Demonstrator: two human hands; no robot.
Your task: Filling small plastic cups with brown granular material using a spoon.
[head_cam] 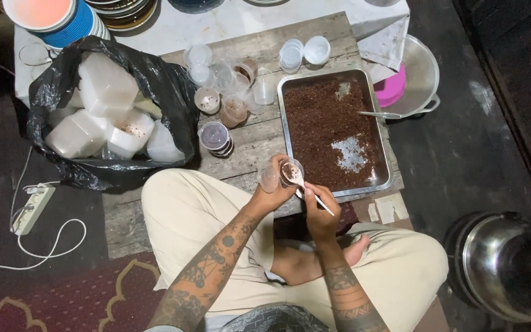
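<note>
Left hand (273,187) grips a small clear plastic cup (291,171); right hand (321,212) pinches a white plastic spoon (302,184), handle running toward four o'clock, bowl over the cup mouth.

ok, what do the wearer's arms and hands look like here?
Both arms are bare, no sleeves in view, no gloves. Dark tattoos cover both forearms: the left forearm shows patterned bands and round motifs, the right forearm dense geometric bands. Left hand and right hand show no rings or watch.
</note>
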